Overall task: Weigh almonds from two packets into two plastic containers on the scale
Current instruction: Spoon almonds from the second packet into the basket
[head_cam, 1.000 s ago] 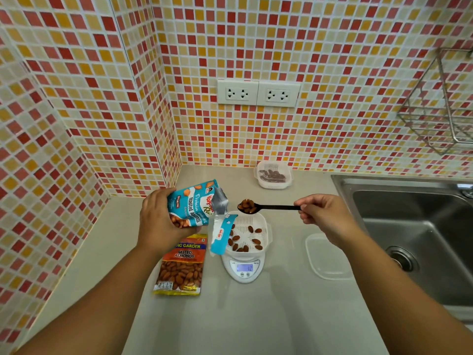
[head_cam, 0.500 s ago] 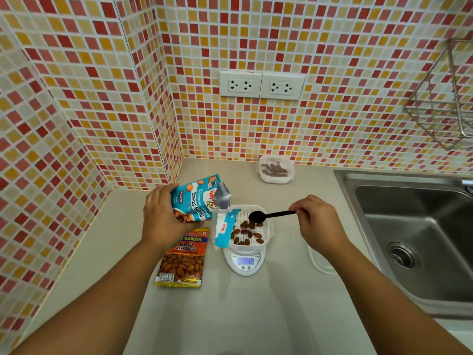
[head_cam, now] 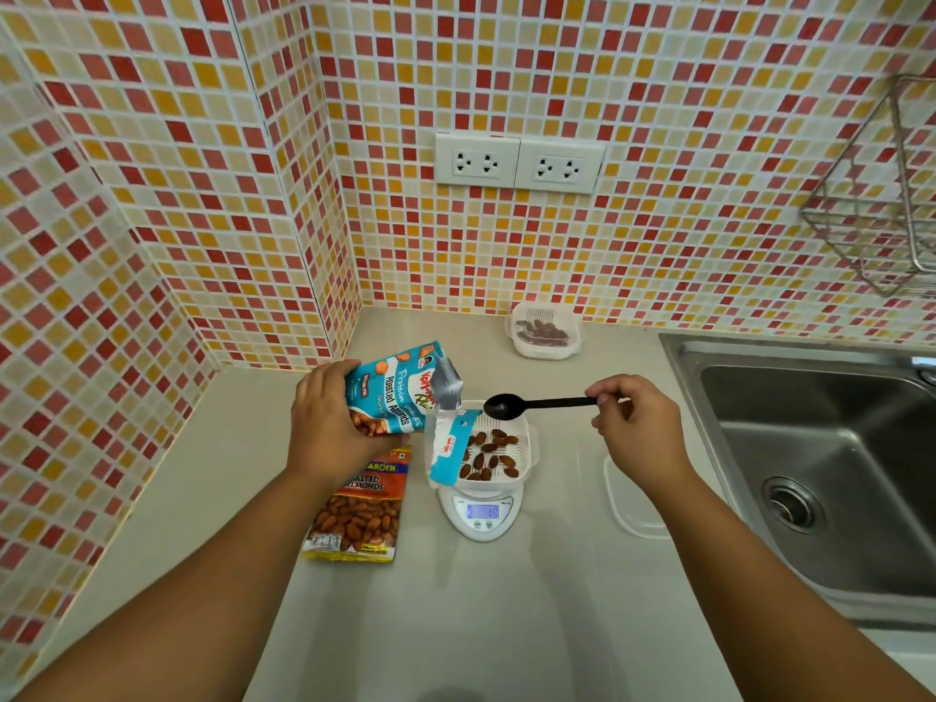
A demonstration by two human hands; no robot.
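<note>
My left hand point(head_cam: 329, 423) grips a blue roasted-almond packet point(head_cam: 392, 390), tilted with its torn mouth toward the scale. A torn blue strip hangs from it over the container's left rim. My right hand point(head_cam: 635, 425) pinches the handle of a black spoon point(head_cam: 527, 405), whose empty bowl hovers above the white plastic container point(head_cam: 527, 461). Several almonds point(head_cam: 489, 456) lie in that container, which sits on a small white scale point(head_cam: 481, 514) with a lit display. A second container point(head_cam: 544, 329) with almonds stands by the back wall. An orange salted-almond packet point(head_cam: 362, 509) lies flat left of the scale.
A clear lid point(head_cam: 635, 504) lies on the counter right of the scale. A steel sink point(head_cam: 820, 473) fills the right side. Tiled walls close the left and back, with two sockets point(head_cam: 519, 162) and a wire rack point(head_cam: 881, 195) on the back wall.
The spoon carried almonds a second ago, dipped and tipped them into the container on the scale, and now hovers empty above it. The left hand keeps holding the packet.
</note>
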